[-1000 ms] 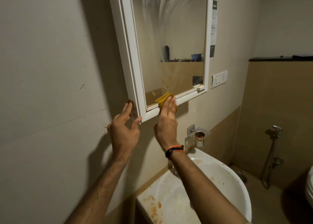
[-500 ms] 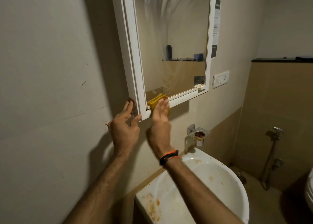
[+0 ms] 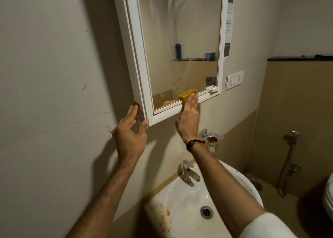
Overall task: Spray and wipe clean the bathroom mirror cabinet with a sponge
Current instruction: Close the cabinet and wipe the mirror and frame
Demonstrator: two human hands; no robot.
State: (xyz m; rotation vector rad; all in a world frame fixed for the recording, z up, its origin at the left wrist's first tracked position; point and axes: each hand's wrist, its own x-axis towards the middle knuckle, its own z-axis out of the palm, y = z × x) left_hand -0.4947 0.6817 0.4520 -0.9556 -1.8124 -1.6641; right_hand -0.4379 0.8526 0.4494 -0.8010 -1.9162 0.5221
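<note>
The white-framed mirror cabinet [image 3: 138, 57] hangs on the beige wall, its glass streaked with pale smears near the top. My right hand [image 3: 189, 119] presses a yellow sponge [image 3: 185, 95] with straight fingers against the bottom frame rail and the lower edge of the glass, right of the middle. My left hand [image 3: 129, 137] holds the cabinet's lower left corner, thumb on the front of the frame and fingers on its outer side. No spray bottle is in view.
Below stands a stained white washbasin [image 3: 173, 212] with a chrome tap [image 3: 188, 173]. A chrome holder [image 3: 210, 140] is fixed to the wall under the cabinet. A switch plate [image 3: 234, 80] sits right of the mirror, a hand sprayer [image 3: 292, 138] farther right.
My right hand slid the sponge left along the bottom rail, then back to the right, past where it began. My left hand stayed on the lower left corner.
</note>
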